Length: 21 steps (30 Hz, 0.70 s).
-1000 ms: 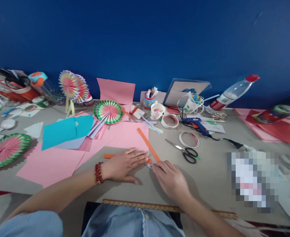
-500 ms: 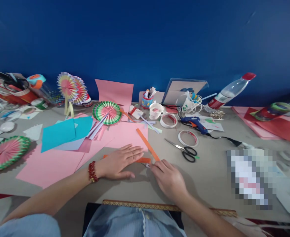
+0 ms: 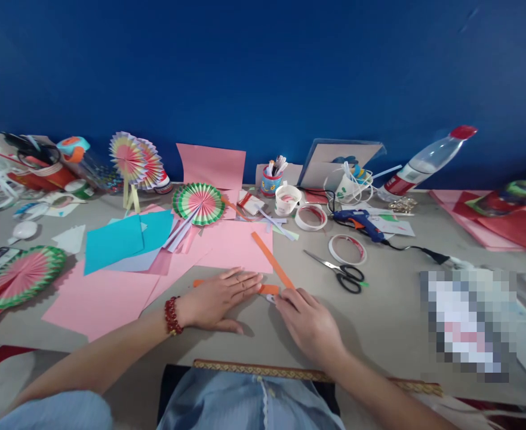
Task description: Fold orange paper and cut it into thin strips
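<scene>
My left hand [image 3: 222,300] lies flat, palm down, on an orange paper strip [image 3: 268,289], with its fingers pointing right. Both ends of that strip show past the hand. Curled low over the table, the fingers of my right hand [image 3: 310,319] are closed near the strip's right end. A small whitish piece [image 3: 270,298] pokes out by the right fingertips; what they grip is hidden. A second orange paper strip [image 3: 272,260] slants down to the right hand's knuckles, where its lower end passes out of sight.
Black-handled scissors [image 3: 343,273], tape rolls [image 3: 347,249] and a blue glue gun [image 3: 359,223] lie to the right. Pink sheets [image 3: 105,301], blue paper [image 3: 114,243] and a pleated paper fan [image 3: 199,204] are at left and behind. A bottle [image 3: 428,161] leans at the back right.
The whole view has shifted slightly, so things appear a little farther right. Both hands keep nearly the same pose beside the orange strips.
</scene>
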### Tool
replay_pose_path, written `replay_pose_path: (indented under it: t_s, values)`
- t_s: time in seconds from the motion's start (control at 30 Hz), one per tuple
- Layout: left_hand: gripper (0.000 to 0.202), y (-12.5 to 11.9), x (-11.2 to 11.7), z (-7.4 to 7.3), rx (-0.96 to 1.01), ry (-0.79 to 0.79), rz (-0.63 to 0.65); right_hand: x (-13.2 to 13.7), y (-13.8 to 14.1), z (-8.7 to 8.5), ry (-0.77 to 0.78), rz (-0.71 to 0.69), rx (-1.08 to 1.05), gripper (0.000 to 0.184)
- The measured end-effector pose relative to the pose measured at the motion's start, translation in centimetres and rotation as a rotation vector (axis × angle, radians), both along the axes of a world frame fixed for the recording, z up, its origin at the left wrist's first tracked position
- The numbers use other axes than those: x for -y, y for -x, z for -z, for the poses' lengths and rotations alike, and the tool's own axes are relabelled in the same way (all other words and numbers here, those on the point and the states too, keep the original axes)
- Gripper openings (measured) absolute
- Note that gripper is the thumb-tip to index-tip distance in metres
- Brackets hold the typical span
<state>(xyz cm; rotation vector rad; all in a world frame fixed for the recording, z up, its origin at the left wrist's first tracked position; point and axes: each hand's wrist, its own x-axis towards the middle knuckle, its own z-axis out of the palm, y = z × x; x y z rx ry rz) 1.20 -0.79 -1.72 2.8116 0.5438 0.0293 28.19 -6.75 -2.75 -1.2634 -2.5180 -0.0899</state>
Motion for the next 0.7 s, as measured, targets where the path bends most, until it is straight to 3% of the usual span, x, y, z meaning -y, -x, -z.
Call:
replay_pose_path:
  t_s: [0.53, 0.7]
  values:
    - [0.095, 0.4, 0.0, 0.0, 0.02, -0.013, -0.005, -0.3, 1.2, 0.4, 0.009, -0.02, 0.01, 0.019]
    - [0.095, 1.4, 0.4, -0.2, -0.015, -0.074, -0.079, -0.4, 1.3, 0.3, -0.005, -0.024, 0.004, 0.015]
